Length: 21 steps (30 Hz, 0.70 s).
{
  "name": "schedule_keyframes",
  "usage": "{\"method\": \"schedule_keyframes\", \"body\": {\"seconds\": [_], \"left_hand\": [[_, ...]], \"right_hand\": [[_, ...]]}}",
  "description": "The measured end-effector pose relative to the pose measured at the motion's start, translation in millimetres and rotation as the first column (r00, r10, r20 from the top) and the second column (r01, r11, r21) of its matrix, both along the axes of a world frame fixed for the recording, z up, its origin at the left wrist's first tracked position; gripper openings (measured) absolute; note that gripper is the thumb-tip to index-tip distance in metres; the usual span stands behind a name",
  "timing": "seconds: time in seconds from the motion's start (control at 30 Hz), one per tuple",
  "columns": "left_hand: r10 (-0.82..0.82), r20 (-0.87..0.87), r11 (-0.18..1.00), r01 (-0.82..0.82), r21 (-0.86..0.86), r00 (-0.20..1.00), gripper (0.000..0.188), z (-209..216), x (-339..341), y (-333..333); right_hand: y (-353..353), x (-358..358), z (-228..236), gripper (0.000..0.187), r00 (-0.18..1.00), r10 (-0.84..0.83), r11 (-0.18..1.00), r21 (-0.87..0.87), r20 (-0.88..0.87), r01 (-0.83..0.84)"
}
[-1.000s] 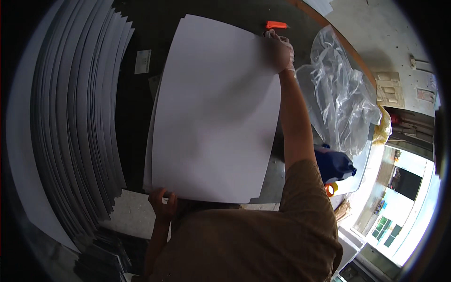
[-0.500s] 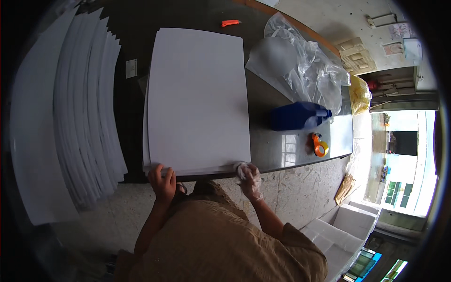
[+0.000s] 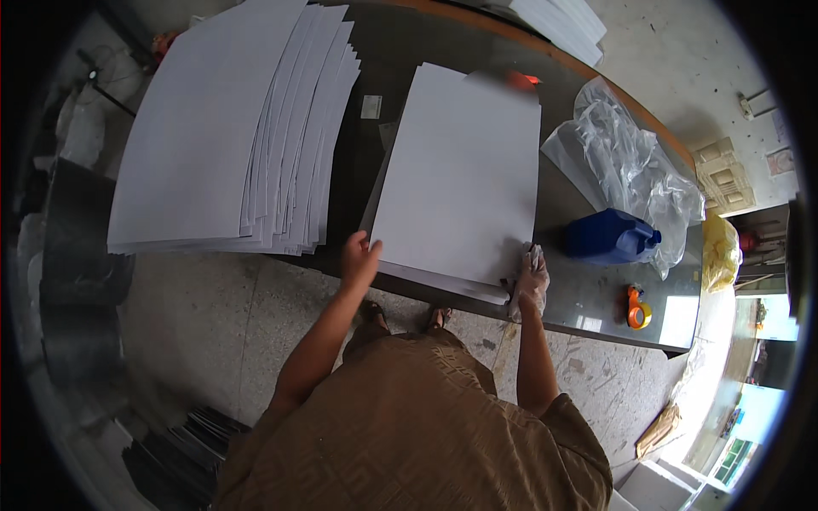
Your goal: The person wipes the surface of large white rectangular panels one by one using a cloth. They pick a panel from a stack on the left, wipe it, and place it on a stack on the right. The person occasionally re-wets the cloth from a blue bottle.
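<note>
A large white sheet [image 3: 460, 170] lies on the dark glossy table, slightly askew over another sheet whose near edge [image 3: 443, 284] shows beneath it. My left hand [image 3: 361, 260] is at the sheet's near left corner, thumb and fingers apart, with nothing visible between them. Covered by a thin clear plastic glove, my right hand [image 3: 533, 281] is at the near right corner. Its fingers are drawn together; folds of the glove hide what they hold, if anything. Left of these sheets rests a tall, fanned stack of white sheets [image 3: 204, 136].
Right of the sheets are crumpled clear plastic [image 3: 630, 153], a blue jug [image 3: 609, 237] and an orange tape dispenser [image 3: 636, 308]. A red-orange cutter [image 3: 527, 81] is partly blurred at the far end. A small label [image 3: 371, 106] lies between stack and sheets. The table's front edge [image 3: 596, 334] is before me.
The view has swung left, showing more of the stack. My left hand has come off the near edge to the left corner. More of the lower sheet shows along the near edge.
</note>
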State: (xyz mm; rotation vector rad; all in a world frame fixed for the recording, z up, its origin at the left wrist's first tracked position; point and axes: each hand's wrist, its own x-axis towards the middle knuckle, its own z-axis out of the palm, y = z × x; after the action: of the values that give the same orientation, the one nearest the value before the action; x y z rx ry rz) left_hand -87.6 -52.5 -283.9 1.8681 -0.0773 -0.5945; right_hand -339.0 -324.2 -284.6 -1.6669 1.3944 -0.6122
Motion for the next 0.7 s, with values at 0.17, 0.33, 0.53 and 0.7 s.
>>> {"method": "schedule_keyframes", "body": {"seconds": [0.17,0.33,0.53,0.7], "left_hand": [[-0.153,-0.464,0.724,-0.220,-0.654,0.873,0.023,68.9,-29.8,-9.8],[-0.207,-0.233,0.734,-0.007,-0.679,0.950,0.012,-6.3,-81.1,-74.1],[-0.089,-0.086,0.735,0.007,-0.678,0.992,0.021,90.0,-78.9,-62.7],[0.055,-0.007,0.679,-0.042,-0.733,0.998,0.024,213.3,-30.0,32.3]], "right_hand": [[-27.4,-29.0,-45.9,0.036,0.977,-0.023,0.990,0.143,0.212,-0.008],[-52.3,-39.2,-63.4,0.043,0.993,0.114,0.993,0.023,0.034,-0.115],[-13.9,-29.3,51.0,0.047,0.939,-0.091,0.887,0.455,0.331,-0.075],[-45.5,-47.1,-3.3,0.049,0.857,-0.017,0.954,0.264,0.516,-0.141]]}}
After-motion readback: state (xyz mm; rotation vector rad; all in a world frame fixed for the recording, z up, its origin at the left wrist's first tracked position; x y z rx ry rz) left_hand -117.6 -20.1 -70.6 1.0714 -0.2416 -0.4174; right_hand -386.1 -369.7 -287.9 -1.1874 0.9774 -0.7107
